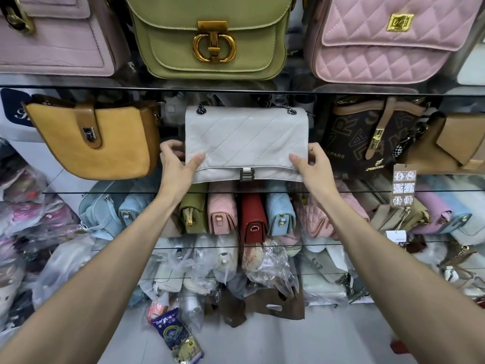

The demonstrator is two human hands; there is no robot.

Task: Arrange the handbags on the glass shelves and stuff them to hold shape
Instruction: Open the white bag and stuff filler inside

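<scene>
Two hands are set on the white handbag [246, 143]: the left hand [178, 164] pinches its 9 o'clock edge, the right hand [312, 164] its 3 o'clock edge. Its long axis runs 9 to 3, level with the glass shelf [367, 191] just below; lowering squarely seems to be required.

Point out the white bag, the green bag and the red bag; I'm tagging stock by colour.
white bag [246, 143], head view, middle of its quilted flap
green bag [210, 61], head view, front flap by the gold clasp
red bag [252, 214], head view, its upturned side
</scene>
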